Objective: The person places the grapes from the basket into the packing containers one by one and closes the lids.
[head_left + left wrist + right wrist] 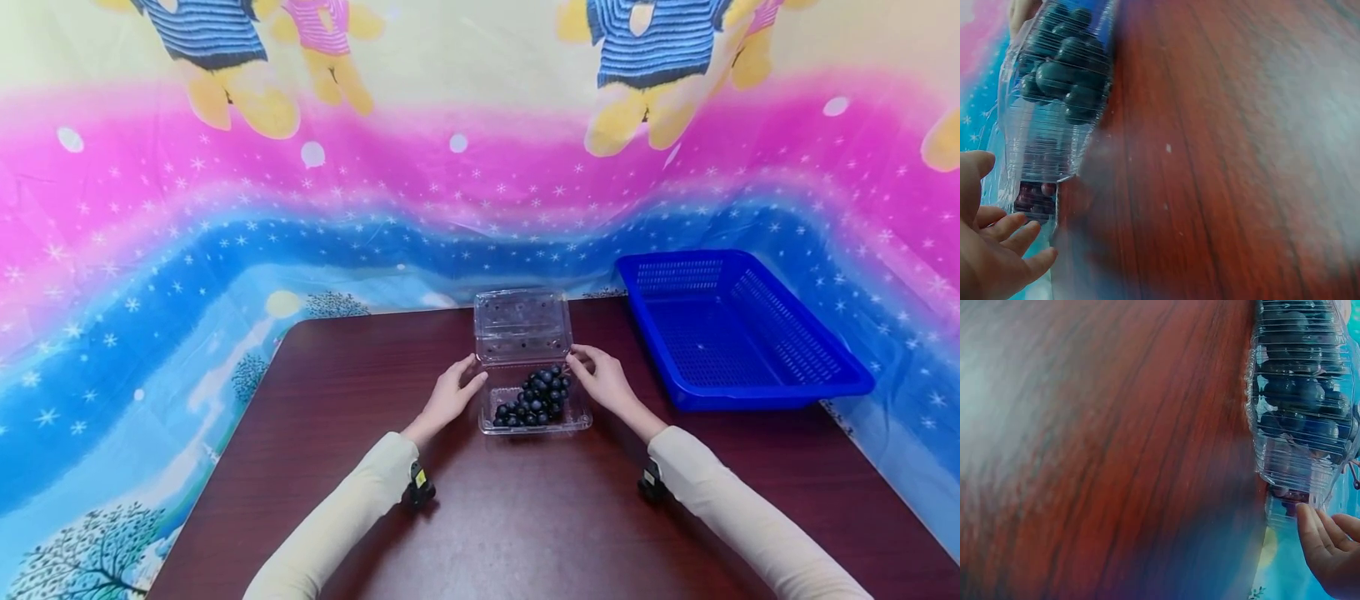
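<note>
A clear plastic clamshell box (pixel 495 431) stands on the table with its lid (pixel 522 319) raised at the back. A bunch of dark grapes (pixel 542 395) lies in its base, mostly toward the right. Beside the box's left side is my left hand (pixel 447 395), fingers extended and spread; in the left wrist view that hand (pixel 997 240) shows nothing in its grasp. My right hand (pixel 606 385) is at the right rear corner near the hinge. In the right wrist view, the right hand's straight fingers (pixel 1316 540) reach the box's edge; whether they touch it is unclear.
A blue plastic basket (pixel 780 390) with slotted sides stands at the right rear of the dark red-brown table (pixel 525 517). Behind the table hangs a patterned cloth (pixel 457 192) in pink and blue. Both wrists carry small black cameras.
</note>
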{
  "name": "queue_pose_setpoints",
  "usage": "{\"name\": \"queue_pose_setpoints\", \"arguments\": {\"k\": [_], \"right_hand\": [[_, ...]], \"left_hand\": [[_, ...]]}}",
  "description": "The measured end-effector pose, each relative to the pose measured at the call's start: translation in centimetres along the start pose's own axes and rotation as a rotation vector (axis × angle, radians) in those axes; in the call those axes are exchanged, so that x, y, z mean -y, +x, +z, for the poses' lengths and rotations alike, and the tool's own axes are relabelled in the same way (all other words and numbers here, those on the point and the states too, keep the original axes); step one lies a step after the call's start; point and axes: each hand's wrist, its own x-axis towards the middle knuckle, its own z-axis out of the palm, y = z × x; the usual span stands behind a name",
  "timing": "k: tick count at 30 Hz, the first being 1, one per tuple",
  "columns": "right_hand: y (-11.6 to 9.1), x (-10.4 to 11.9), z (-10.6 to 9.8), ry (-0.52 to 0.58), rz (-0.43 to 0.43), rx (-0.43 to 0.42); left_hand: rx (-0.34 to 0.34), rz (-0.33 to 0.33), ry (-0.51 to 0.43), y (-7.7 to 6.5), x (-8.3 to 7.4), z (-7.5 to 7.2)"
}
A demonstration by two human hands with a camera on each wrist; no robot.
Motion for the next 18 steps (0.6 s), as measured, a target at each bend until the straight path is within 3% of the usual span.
{"name": "queue_pose_setpoints", "arguments": {"k": [3, 8, 18], "right_hand": [[0.2, 0.1, -0.1, 0.018, 0.033, -0.007], [0.4, 0.1, -0.1, 0.035, 0.083, 0.002], [0.8, 0.0, 0.0, 0.164, 0.197, 0.045]], "left_hand": [[0.000, -0.033, -0.066, 0.3, 0.0, 0.0], [-0.010, -0.085, -0.101, 0.8, 0.2, 0.1], [-0.004, -0.135, -0.212, 1.1, 0.4, 0.1]]}}
